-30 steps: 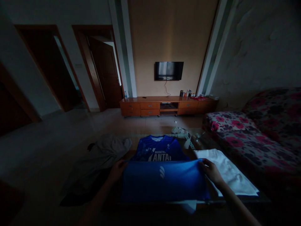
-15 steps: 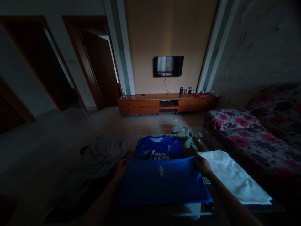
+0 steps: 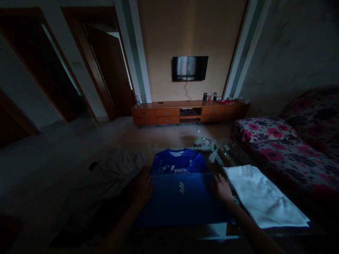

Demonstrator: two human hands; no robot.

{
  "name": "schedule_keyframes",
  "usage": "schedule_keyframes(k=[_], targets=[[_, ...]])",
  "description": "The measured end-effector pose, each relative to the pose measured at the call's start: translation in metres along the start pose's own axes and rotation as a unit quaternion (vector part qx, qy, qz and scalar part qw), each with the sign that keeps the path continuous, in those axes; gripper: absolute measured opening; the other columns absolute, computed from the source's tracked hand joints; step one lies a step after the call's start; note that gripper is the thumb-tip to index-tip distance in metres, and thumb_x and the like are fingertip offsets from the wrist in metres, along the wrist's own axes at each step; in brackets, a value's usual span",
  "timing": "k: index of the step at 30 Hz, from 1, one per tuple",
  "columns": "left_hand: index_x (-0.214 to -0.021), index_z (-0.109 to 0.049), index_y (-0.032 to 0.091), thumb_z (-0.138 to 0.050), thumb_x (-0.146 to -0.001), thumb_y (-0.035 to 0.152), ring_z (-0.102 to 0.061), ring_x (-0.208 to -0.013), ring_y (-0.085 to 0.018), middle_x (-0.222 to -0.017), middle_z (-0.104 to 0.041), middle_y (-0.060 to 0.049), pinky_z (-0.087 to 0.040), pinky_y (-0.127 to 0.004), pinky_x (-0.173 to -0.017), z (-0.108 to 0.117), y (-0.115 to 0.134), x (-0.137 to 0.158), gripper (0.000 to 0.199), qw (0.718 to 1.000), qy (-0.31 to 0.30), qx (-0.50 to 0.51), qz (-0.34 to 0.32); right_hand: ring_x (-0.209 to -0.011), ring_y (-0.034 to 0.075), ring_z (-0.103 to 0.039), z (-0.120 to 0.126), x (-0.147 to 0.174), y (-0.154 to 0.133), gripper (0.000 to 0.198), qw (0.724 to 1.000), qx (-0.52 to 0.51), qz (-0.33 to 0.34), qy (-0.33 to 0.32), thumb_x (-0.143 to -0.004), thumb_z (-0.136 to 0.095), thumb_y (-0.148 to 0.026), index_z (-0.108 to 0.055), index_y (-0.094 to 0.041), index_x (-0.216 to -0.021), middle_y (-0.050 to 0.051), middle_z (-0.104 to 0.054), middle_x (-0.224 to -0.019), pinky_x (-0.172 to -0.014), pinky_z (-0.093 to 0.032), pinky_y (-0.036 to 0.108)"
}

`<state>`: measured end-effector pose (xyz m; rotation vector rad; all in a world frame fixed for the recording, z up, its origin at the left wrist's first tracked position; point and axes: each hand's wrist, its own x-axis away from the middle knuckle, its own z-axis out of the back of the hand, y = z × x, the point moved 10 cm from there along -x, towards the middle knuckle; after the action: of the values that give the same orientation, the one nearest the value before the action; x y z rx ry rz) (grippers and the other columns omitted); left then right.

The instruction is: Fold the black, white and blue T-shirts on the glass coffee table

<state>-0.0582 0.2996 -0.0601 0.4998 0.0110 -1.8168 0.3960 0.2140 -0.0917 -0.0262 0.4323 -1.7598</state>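
Observation:
A blue folded garment point(image 3: 182, 204) with a small white wing-like mark lies in front of me on a glass table. My left hand point(image 3: 144, 188) rests at its left edge, fingers stretched onto the cloth, though dimly lit. At the far right corner, my right hand point(image 3: 221, 188) lies on the fabric with its fingers spread. Just beyond the folded cloth is a blue printed T-shirt point(image 3: 182, 160) with white lettering, its lower part covered. To the right lies a folded white cloth point(image 3: 262, 194). A crumpled grey garment point(image 3: 116, 167) is on the left.
The glass table point(image 3: 218, 229) has a Greek-key border. A small glass object point(image 3: 226, 150) and a plastic bag point(image 3: 202, 142) show near its far right corner. A flowered sofa point(image 3: 275, 141) stands right; a low wooden cabinet point(image 3: 169, 118) lies beyond, under a television point(image 3: 190, 68).
My hands have gone from gripping the blue garment's upper corners to lying on it, both shifted inward. The garment looks flatter and lower. My view has tilted slightly down.

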Motion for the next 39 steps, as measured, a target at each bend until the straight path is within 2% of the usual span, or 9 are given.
schedule_keyframes(k=[3,6,13,18,22,27,30,35,39], targets=[[-0.139,-0.059,0.018,-0.045,-0.098,0.046,-0.045,-0.139,-0.032,-0.151,-0.050,-0.015,-0.031,-0.048,-0.117,-0.018,0.019,0.021,0.052,0.997,-0.050,-0.026,-0.054,-0.149,0.033,-0.028,-0.018,0.019,-0.016,0.060,0.997,0.052,0.037,-0.041,-0.100,-0.032,-0.048,-0.044,-0.023,-0.153,0.009,-0.031,-0.164,-0.118,-0.027,0.052],[-0.152,-0.045,0.022,-0.043,-0.099,0.051,-0.034,-0.148,-0.032,-0.161,-0.038,-0.012,-0.026,-0.050,-0.120,-0.029,0.017,0.034,0.061,0.994,-0.077,-0.035,-0.070,-0.155,0.029,-0.016,-0.026,0.029,-0.015,0.064,0.995,0.075,0.044,-0.055,-0.101,-0.031,-0.054,-0.034,-0.026,-0.159,0.006,-0.022,-0.168,-0.123,-0.018,0.051],[-0.153,-0.044,0.020,-0.037,-0.102,0.045,-0.030,-0.151,-0.030,-0.162,-0.036,-0.011,-0.020,-0.051,-0.123,-0.017,0.024,0.035,0.058,0.993,-0.061,-0.054,-0.080,-0.155,0.029,-0.016,-0.014,0.034,-0.025,0.065,0.993,0.105,0.045,-0.039,-0.101,-0.033,-0.052,-0.036,-0.022,-0.158,0.009,-0.021,-0.167,-0.124,-0.011,0.053],[-0.157,-0.036,0.017,-0.036,-0.102,0.050,-0.028,-0.151,-0.030,-0.164,-0.032,-0.011,-0.023,-0.048,-0.122,-0.017,0.042,0.063,0.065,0.992,-0.054,-0.046,-0.104,-0.155,0.028,-0.015,-0.016,0.060,-0.043,0.064,0.992,0.095,0.078,-0.001,-0.100,-0.033,-0.053,-0.036,-0.024,-0.158,0.007,-0.017,-0.168,-0.124,-0.012,0.051],[-0.157,-0.035,0.020,-0.035,-0.102,0.053,-0.029,-0.151,-0.030,-0.165,-0.029,-0.010,-0.030,-0.048,-0.120,-0.027,0.028,0.084,0.065,0.991,-0.080,-0.043,-0.093,-0.155,0.032,-0.016,-0.025,0.079,-0.024,0.070,0.993,0.099,0.068,0.009,-0.099,-0.036,-0.057,-0.039,-0.017,-0.157,0.014,-0.018,-0.167,-0.123,-0.018,0.049],[-0.156,-0.038,0.023,-0.035,-0.103,0.051,-0.031,-0.150,-0.029,-0.165,-0.032,-0.009,-0.031,-0.049,-0.120,-0.021,0.026,0.084,0.061,0.993,-0.069,-0.045,-0.086,-0.153,0.034,-0.020,-0.026,0.078,-0.016,0.073,0.994,0.101,0.033,-0.002,-0.096,-0.040,-0.056,-0.042,-0.012,-0.154,0.017,-0.023,-0.165,-0.123,-0.018,0.051],[-0.157,-0.036,0.020,-0.035,-0.102,0.052,-0.030,-0.150,-0.031,-0.162,-0.036,-0.011,-0.027,-0.052,-0.122,-0.017,0.057,0.081,0.064,0.992,-0.058,-0.045,-0.098,-0.154,0.036,-0.018,-0.021,0.074,-0.049,0.075,0.995,0.094,0.016,0.002,-0.097,-0.040,-0.054,-0.041,-0.005,-0.153,0.020,-0.022,-0.165,-0.124,-0.015,0.053],[-0.158,-0.032,0.018,-0.033,-0.102,0.048,-0.029,-0.151,-0.029,-0.164,-0.033,-0.010,-0.027,-0.051,-0.122,-0.033,0.126,0.087,0.064,0.984,-0.103,-0.023,-0.141,-0.155,0.028,-0.016,-0.043,0.086,-0.151,0.070,0.990,0.024,0.131,-0.044,-0.102,-0.029,-0.053,-0.035,-0.012,-0.158,0.012,-0.017,-0.167,-0.125,-0.014,0.047],[-0.161,-0.026,0.018,-0.031,-0.102,0.049,-0.026,-0.152,-0.029,-0.166,-0.027,-0.010,-0.028,-0.051,-0.122,-0.048,0.132,0.095,0.067,0.985,-0.125,-0.017,-0.120,-0.155,0.027,-0.015,-0.063,0.097,-0.174,0.069,0.986,0.009,0.149,-0.071,-0.103,-0.029,-0.052,-0.028,-0.015,-0.160,0.010,-0.016,-0.167,-0.126,-0.012,0.048]])
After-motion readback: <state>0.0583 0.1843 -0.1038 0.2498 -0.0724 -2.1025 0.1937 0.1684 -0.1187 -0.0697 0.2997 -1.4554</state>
